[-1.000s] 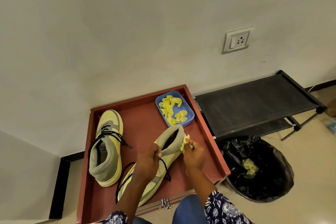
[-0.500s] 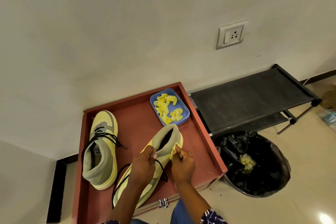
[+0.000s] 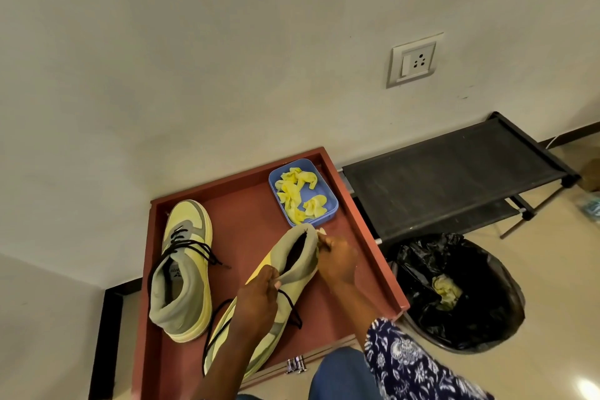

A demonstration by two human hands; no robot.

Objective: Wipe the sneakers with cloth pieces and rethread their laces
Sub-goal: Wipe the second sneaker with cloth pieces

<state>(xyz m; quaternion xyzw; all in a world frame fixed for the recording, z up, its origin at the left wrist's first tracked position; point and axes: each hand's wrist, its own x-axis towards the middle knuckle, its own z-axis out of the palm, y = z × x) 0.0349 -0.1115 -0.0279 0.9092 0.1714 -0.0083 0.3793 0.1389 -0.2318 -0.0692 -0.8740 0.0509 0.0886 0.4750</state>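
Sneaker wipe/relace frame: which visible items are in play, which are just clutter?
In play:
- held sneaker, gripped by left hand
- cloth piece, pinched by right hand at the heel collar
- second sneaker, laces loose
- blue tray of yellow cloth pieces
- bin with used cloth

Clutter:
- black rack
- wall socket

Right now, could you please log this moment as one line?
left hand grips sneaker collar | right hand rubs cloth piece on heel
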